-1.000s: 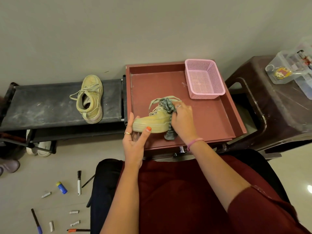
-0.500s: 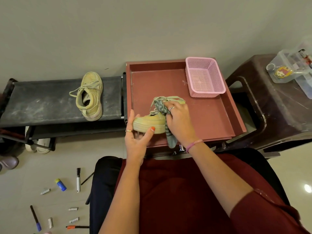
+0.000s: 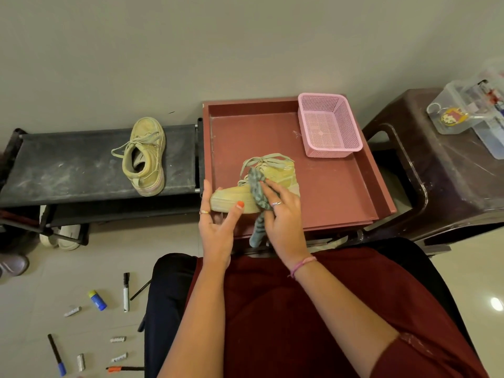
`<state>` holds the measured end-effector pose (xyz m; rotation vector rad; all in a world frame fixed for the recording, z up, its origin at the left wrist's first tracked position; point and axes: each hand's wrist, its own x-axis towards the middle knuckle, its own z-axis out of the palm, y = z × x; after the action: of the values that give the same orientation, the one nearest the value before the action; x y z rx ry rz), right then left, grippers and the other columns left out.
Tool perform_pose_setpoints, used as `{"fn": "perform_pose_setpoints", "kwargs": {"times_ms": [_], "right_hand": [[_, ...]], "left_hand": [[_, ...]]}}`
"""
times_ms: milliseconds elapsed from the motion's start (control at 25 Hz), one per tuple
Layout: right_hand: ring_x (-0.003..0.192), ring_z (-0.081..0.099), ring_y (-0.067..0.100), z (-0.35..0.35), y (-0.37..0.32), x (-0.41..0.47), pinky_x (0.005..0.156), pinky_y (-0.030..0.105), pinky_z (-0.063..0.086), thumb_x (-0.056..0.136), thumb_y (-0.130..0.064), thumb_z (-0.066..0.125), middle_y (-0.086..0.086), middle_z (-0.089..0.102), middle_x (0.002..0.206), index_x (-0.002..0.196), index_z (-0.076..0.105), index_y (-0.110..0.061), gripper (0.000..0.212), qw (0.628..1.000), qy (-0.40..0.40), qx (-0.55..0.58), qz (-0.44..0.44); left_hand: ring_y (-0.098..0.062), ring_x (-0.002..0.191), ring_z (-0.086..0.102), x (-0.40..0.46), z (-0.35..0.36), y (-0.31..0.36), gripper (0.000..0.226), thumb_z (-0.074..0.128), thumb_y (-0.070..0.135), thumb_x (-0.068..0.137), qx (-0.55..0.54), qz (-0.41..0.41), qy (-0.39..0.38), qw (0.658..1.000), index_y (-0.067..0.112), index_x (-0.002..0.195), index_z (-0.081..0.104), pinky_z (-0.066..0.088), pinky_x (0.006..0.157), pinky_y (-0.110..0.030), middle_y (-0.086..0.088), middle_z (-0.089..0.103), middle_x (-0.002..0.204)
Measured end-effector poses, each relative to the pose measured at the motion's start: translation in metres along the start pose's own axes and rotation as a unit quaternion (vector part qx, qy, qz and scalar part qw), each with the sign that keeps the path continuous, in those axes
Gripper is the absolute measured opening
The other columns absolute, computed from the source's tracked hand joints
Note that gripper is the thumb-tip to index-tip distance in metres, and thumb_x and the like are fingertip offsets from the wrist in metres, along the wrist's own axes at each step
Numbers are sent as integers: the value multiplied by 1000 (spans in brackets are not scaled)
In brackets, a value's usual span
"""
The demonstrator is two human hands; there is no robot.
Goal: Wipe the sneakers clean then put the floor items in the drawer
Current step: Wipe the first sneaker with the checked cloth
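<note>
A yellow-green sneaker (image 3: 281, 174) lies on its side in the open red drawer (image 3: 338, 186). My left hand (image 3: 218, 227) grips its toe, thumb on the sole edge. My right hand (image 3: 283, 216) holds a grey-green patterned cloth (image 3: 257, 193) against the sneaker's side; the cloth's tail hangs over the drawer's front edge. The second sneaker (image 3: 144, 156) sits on the dusty black shoe rack (image 3: 68, 170) to the left. On the floor at lower left lie a black marker (image 3: 126, 291), a blue glue stick (image 3: 97, 300), a blue-tipped pen (image 3: 56, 354), an orange pen (image 3: 124, 368) and several small white pieces.
An empty pink mesh basket (image 3: 330, 126) stands in the drawer's back right corner. A dark brown plastic stool (image 3: 447, 181) at right carries clear plastic containers (image 3: 469, 110). More shoes (image 3: 60, 237) sit under the rack. My lap fills the bottom centre.
My right hand has slid the cloth from the sneaker's heel and collar toward the middle of its side, uncovering the heel. My left hand keeps its hold on the toe.
</note>
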<state>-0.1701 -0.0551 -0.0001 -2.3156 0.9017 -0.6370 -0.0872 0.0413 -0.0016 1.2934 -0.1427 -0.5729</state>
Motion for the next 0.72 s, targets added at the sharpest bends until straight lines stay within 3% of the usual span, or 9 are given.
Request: {"fn": "perform_pose_setpoints", "kwargs": {"times_ms": [120, 200, 240, 320, 400, 480, 560, 640, 720], "right_hand": [[117, 49, 25, -4, 24, 22, 103, 7, 25, 82, 11, 50, 3, 55, 129, 130, 58, -12, 54, 994, 18, 26, 103], [119, 51, 23, 1, 2, 23, 107, 17, 31, 84, 8, 52, 3, 56, 128, 129, 58, -10, 49, 991, 28, 59, 117], [118, 51, 20, 6, -15, 16, 108, 22, 34, 85, 7, 52, 3, 57, 128, 129, 58, -11, 48, 992, 23, 74, 102], [114, 47, 14, 9, -40, -8, 104, 18, 36, 84, 6, 54, 0, 57, 129, 129, 59, -12, 49, 997, 10, 74, 29], [109, 47, 14, 9, -27, -21, 103, 18, 37, 79, 9, 55, 1, 58, 129, 128, 60, -12, 53, 998, 8, 63, -20], [109, 51, 18, 6, 4, -10, 103, 25, 40, 77, 11, 55, 1, 60, 128, 125, 62, -11, 54, 997, 21, 58, 39], [111, 53, 22, 3, 26, 5, 103, 18, 35, 78, 12, 57, -1, 60, 128, 125, 62, -11, 52, 992, 25, 52, 113], [113, 52, 23, 7, 29, 10, 101, 11, 30, 79, 10, 58, 0, 61, 127, 125, 62, -11, 51, 990, 30, 46, 127], [115, 52, 23, 13, 17, 11, 102, 17, 33, 81, 8, 59, 1, 61, 127, 126, 62, -11, 49, 984, 48, 69, 155]], "left_hand": [[-14, 120, 57, 2, 2, 2, 78, 65, -2, 87, -13, -6, 5, 1000, 29, 150, 29, 44, 105, -30, -7, 55, 137], [-11, 115, 60, 5, -1, 3, 78, 64, 0, 88, -26, -11, 19, 999, 29, 151, 27, 44, 106, -37, -1, 61, 128], [-11, 112, 62, 7, -3, 3, 78, 64, 2, 89, -32, -18, 26, 999, 30, 151, 27, 45, 106, -39, 2, 63, 123], [-13, 108, 64, 9, -5, -1, 75, 63, 7, 90, -41, -34, 37, 998, 32, 151, 27, 46, 104, -44, 4, 67, 115], [-16, 109, 63, 9, -6, -6, 75, 65, 8, 89, -49, -38, 41, 997, 32, 151, 29, 43, 107, -48, 5, 69, 112], [-16, 112, 60, 11, -6, -10, 79, 70, 12, 85, -55, -47, 42, 997, 32, 150, 30, 37, 111, -51, 9, 69, 111], [-16, 115, 57, 12, -7, -12, 83, 74, 17, 81, -60, -53, 38, 996, 32, 150, 31, 33, 114, -52, 6, 66, 115], [-18, 117, 56, 14, -9, -12, 83, 74, 17, 81, -59, -54, 39, 996, 32, 150, 31, 32, 115, -51, 2, 63, 119], [-17, 113, 58, 15, -8, -11, 79, 71, 14, 85, -57, -56, 44, 996, 31, 150, 30, 34, 113, -44, 3, 65, 113]]}}
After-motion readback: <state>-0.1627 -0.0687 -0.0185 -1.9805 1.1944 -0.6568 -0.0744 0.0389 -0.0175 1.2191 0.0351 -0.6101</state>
